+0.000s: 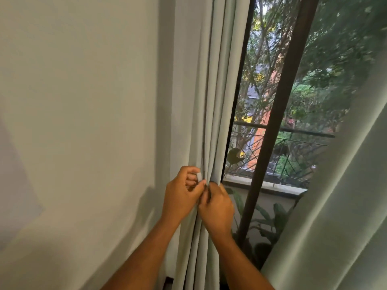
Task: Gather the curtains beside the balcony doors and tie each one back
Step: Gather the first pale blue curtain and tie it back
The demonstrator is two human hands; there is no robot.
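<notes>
The left curtain point(211, 101), pale grey-green, hangs bunched in narrow folds against the wall beside the glass door. My left hand point(184, 195) and my right hand point(216, 208) meet in front of the bunch at waist height. Both pinch a thin strip of the same pale fabric, the tie-back point(200, 177), whose short end shows between my left fingers. Where the strip runs behind the folds is hidden. A second curtain point(339, 206) hangs loose at the right, slanting across the view.
A plain white wall point(83, 122) fills the left. The dark frame of the balcony door point(278, 114) crosses the middle, with glass on either side. Outside are a railing point(293, 130), potted plants and trees.
</notes>
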